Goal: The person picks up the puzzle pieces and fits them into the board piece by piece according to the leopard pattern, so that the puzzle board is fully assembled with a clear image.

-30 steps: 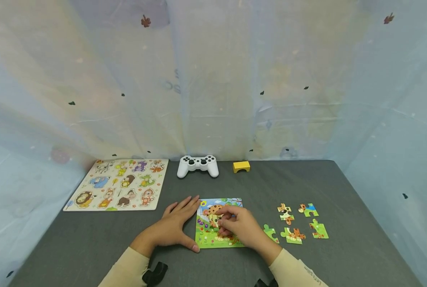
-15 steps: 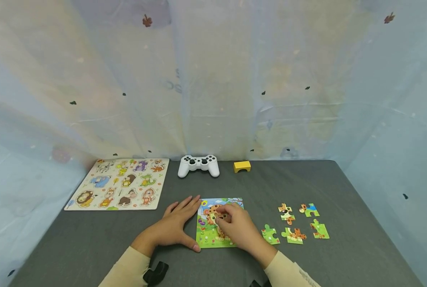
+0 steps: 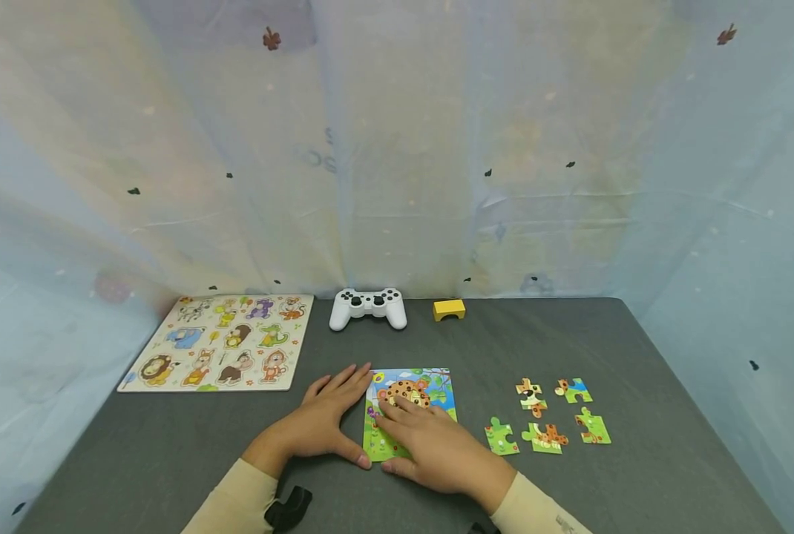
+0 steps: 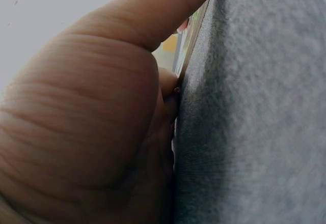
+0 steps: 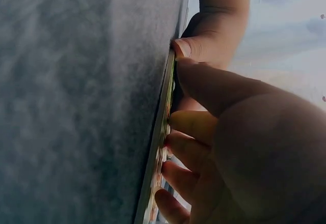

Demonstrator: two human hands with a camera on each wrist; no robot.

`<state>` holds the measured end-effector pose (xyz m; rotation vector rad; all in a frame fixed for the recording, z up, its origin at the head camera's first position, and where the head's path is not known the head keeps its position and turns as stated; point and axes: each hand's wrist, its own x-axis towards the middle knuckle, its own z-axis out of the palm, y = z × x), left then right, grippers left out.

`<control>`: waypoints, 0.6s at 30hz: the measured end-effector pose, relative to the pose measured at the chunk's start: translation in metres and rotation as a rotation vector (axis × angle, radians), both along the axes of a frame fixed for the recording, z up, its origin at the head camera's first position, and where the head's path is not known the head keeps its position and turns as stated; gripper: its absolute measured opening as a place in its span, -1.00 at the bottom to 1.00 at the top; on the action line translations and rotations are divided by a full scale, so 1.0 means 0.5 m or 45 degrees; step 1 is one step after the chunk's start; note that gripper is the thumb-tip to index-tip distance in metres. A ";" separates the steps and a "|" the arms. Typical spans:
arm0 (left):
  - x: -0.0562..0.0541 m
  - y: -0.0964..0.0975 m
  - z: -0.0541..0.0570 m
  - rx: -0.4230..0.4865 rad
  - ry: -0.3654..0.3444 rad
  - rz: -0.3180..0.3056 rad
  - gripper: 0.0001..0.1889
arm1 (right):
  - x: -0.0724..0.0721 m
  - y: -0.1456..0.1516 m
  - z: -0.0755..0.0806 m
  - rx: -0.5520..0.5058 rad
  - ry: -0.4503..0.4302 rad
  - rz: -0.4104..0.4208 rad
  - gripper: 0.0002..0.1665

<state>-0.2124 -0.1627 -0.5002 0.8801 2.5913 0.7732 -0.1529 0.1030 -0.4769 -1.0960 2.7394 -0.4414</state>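
Observation:
A square jigsaw puzzle board (image 3: 442,386) with a spotted leopard picture lies flat in front of me. Along its left edge rests my left hand (image 3: 323,423), fingers spread on the table and thumb at the board's near left corner. My right hand (image 3: 437,449) lies across the lower right of the board with its fingers extended, covering that part of the picture. In the right wrist view, the fingertips of the right hand (image 5: 204,147) touch the board's face (image 5: 162,152). Neither hand grips anything. Whether every piece under the right hand is seated cannot be seen.
Several loose jigsaw pieces lie right of the board, among them a green piece (image 3: 501,436) nearest it and a dog-face piece (image 3: 530,397). Farther back are an animal peg puzzle board (image 3: 217,345), a white game controller (image 3: 368,308) and a yellow arch block (image 3: 449,309).
The right hand has gone from bent, pinching fingers over the middle of the leopard picture to flat, extended fingers lower on the board. The left hand has stayed in place.

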 end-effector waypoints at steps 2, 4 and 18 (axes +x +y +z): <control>0.000 0.000 0.001 0.002 -0.002 -0.002 0.47 | 0.001 -0.003 0.000 0.011 0.017 0.002 -0.21; 0.000 0.000 0.001 0.002 -0.004 -0.004 0.46 | 0.001 -0.007 0.000 0.019 0.033 0.002 -0.21; 0.000 0.001 0.003 0.003 -0.004 -0.002 0.46 | 0.003 -0.016 -0.003 0.034 0.043 -0.011 -0.18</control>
